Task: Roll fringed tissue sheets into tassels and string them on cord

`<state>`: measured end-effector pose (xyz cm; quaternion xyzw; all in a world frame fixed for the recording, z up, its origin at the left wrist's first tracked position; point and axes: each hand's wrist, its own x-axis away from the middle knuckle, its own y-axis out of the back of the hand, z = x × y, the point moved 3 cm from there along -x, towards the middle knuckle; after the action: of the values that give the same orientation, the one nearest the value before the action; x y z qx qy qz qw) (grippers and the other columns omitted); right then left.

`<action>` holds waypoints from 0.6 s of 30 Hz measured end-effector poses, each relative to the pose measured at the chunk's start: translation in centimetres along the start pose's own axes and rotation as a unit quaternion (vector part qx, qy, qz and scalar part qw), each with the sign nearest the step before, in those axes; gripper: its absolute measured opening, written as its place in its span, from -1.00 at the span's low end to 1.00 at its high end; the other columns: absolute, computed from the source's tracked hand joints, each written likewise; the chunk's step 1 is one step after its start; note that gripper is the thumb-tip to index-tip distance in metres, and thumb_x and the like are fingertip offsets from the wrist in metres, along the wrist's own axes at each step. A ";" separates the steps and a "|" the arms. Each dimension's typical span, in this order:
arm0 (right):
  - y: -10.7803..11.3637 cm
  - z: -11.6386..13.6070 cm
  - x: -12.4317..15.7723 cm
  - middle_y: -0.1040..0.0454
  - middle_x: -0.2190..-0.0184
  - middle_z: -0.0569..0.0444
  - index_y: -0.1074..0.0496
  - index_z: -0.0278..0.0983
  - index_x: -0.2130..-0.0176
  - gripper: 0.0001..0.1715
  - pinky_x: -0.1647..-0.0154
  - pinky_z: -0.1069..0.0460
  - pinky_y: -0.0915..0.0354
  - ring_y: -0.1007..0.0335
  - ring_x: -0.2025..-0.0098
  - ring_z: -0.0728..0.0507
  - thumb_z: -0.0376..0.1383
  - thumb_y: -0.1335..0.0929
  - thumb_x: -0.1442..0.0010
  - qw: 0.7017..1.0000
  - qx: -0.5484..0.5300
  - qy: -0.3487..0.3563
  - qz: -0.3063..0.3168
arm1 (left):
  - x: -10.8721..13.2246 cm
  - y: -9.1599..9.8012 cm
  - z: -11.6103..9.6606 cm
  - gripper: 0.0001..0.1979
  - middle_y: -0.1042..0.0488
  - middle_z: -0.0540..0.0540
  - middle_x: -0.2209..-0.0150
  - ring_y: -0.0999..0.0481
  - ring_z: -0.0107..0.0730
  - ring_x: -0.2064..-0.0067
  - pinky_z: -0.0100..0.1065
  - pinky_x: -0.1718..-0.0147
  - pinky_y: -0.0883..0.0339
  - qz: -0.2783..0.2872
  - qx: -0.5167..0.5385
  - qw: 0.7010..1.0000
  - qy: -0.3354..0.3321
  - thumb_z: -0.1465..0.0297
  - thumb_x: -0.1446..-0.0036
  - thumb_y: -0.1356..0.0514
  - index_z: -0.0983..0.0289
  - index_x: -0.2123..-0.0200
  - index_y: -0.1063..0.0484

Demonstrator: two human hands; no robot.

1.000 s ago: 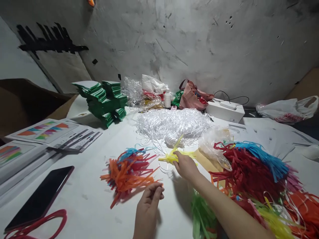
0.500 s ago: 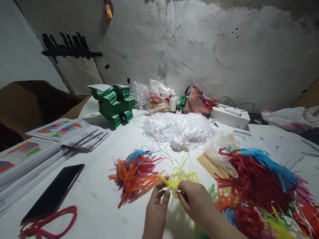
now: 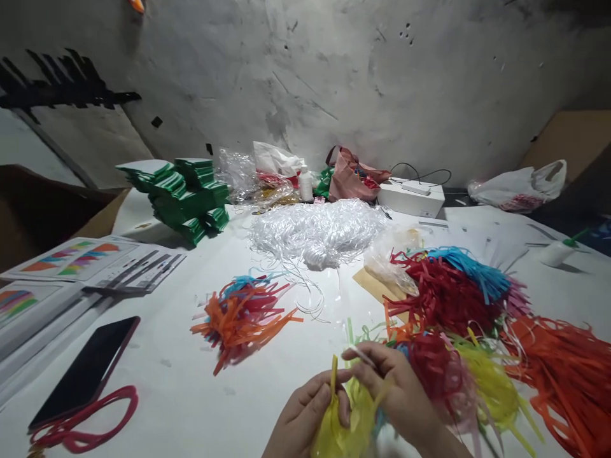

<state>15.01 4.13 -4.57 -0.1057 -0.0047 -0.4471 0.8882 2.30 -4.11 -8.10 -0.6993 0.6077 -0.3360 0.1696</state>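
Note:
My left hand (image 3: 305,410) is closed around the top of a yellow tassel (image 3: 341,432), and a folded yellow loop of strips stands up above the fingers. The tassel's strips hang down toward me. Just to the right, my right hand (image 3: 398,391) pinches a short white string (image 3: 359,355) close to the tassel's head. Whether the string is wound around the tassel is hidden by the fingers. Left of my hands lies a pile of orange, red and blue tassels (image 3: 243,318). Beyond them spreads a large heap of glossy white string (image 3: 319,232).
To the right are dark red tassels (image 3: 439,296), blue tassels (image 3: 477,270) and orange-red tassels (image 3: 568,375). A phone (image 3: 86,369) with a red strap (image 3: 109,420) lies at left, near printed sheets (image 3: 81,261). Green stacked pieces (image 3: 186,200) stand behind, and a white box (image 3: 410,198) is at the back.
My view has swung to the right. The yellow tassel, spread out beyond my hands before, now hangs down toward me. My right hand now pinches the white string above it.

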 end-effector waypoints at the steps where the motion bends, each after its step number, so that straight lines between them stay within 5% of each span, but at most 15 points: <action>1: -0.5 -0.2 0.1 -0.41 0.53 0.14 -0.52 -0.31 0.22 -0.51 0.54 0.12 -0.20 -0.32 0.57 0.01 0.06 -0.48 -0.11 0.999 -0.020 -0.004 0.034 | 0.2 -0.6 0.4 -0.66 -0.47 0.03 0.56 -0.39 -0.48 0.51 -0.46 0.47 -0.24 0.000 0.010 1.000 0.009 0.12 -0.04 -0.41 0.30 0.31 -0.62; 4: -1.3 -0.5 0.6 -0.40 0.62 0.18 -0.50 -0.32 0.28 -0.56 0.59 0.13 -0.21 -0.36 0.65 0.00 0.01 -0.49 -0.11 0.993 -0.061 -0.005 0.096 | 0.7 -1.7 1.4 -0.66 -0.45 0.03 0.59 -0.40 -0.48 0.52 -0.46 0.47 -0.25 -0.026 0.019 0.999 0.006 0.13 -0.02 -0.42 0.30 0.49 -0.56; 11: 0.1 -1.0 1.4 -0.40 0.66 0.20 -0.51 -0.31 0.29 -0.63 0.57 0.14 -0.19 -0.32 0.66 0.02 -0.03 -0.45 -0.19 0.991 -0.082 -0.002 0.107 | 1.0 -3.1 2.1 -0.58 -0.43 0.05 0.60 -0.36 -0.50 0.54 -0.47 0.50 -0.23 -0.059 0.004 0.998 0.023 0.07 0.04 -0.43 0.31 0.59 -0.50; 18: 2.2 -2.4 2.0 -0.39 0.50 0.15 -0.53 -0.28 0.24 -0.55 0.46 0.12 -0.17 -0.23 0.48 0.01 0.01 -0.51 -0.05 0.998 -0.021 0.010 -0.054 | 0.9 -2.3 1.5 -0.64 -0.53 0.03 0.50 -0.46 -0.41 0.42 -0.46 0.40 -0.32 -0.153 -0.133 0.978 -0.049 0.10 0.16 -0.50 0.27 0.45 -0.59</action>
<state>17.80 3.35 -7.16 -0.1193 0.0077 -0.4958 0.8602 5.01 -4.73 -7.44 -0.8157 0.5239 -0.2395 0.0518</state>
